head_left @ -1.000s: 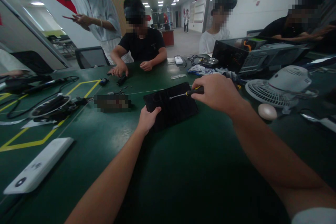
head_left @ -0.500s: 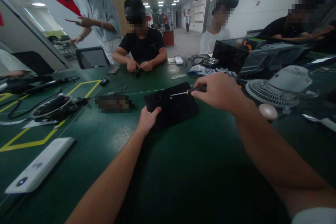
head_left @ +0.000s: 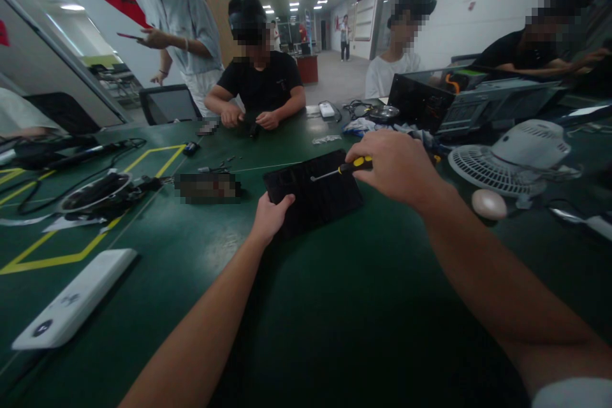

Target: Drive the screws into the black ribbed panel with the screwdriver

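My left hand (head_left: pixel 271 220) grips the near left edge of a flat black panel (head_left: pixel 325 194), its thumb lying on top. The panel rests tilted sideways over the green table. In my right hand (head_left: pixel 394 166) is a screwdriver (head_left: pixel 351 166) with a black and yellow handle, fingers closed around it. Its shaft points left, and the tip touches or hovers just over the panel beside a small round silver spot, perhaps a screw. Which of these I cannot tell.
A white power strip (head_left: pixel 76 299) lies at the front left. Cables and a round-framed device (head_left: pixel 95 194) are further back. On the right stand a white fan (head_left: pixel 519 153), a computer mouse (head_left: pixel 488 204) and an open computer case (head_left: pixel 459 99). Co-workers (head_left: pixel 261 86) sit across the table (head_left: pixel 306 319).
My right hand has turned the screwdriver, so yellow on its handle now shows. My left hand and the panel stay nearly in place. The standing person's lower arm has moved.
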Demonstrator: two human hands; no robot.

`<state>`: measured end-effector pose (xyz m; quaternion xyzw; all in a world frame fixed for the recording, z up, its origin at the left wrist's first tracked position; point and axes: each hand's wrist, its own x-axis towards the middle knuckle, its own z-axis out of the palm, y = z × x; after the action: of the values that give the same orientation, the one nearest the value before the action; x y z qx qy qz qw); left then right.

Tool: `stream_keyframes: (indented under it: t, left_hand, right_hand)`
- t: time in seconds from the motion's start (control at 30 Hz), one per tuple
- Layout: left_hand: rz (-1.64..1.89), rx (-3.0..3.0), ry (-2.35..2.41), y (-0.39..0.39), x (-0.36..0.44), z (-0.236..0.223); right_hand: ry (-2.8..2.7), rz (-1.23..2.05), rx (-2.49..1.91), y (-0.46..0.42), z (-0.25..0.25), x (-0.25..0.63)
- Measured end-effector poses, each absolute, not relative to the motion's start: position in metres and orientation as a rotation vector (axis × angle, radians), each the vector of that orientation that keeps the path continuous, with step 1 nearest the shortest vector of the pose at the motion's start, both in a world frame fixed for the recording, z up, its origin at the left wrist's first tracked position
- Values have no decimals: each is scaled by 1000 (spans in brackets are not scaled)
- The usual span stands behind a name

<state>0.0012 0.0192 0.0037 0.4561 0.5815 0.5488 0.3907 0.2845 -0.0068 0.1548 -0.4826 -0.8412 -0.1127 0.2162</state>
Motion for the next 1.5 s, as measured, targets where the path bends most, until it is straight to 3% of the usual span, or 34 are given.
stream_keyframes:
  t: [1.5]
  left_hand:
    - [1400, 1134, 1476, 21, 0, 1]
  right_hand:
    - [-2362, -237, -1363, -6, 152, 281]
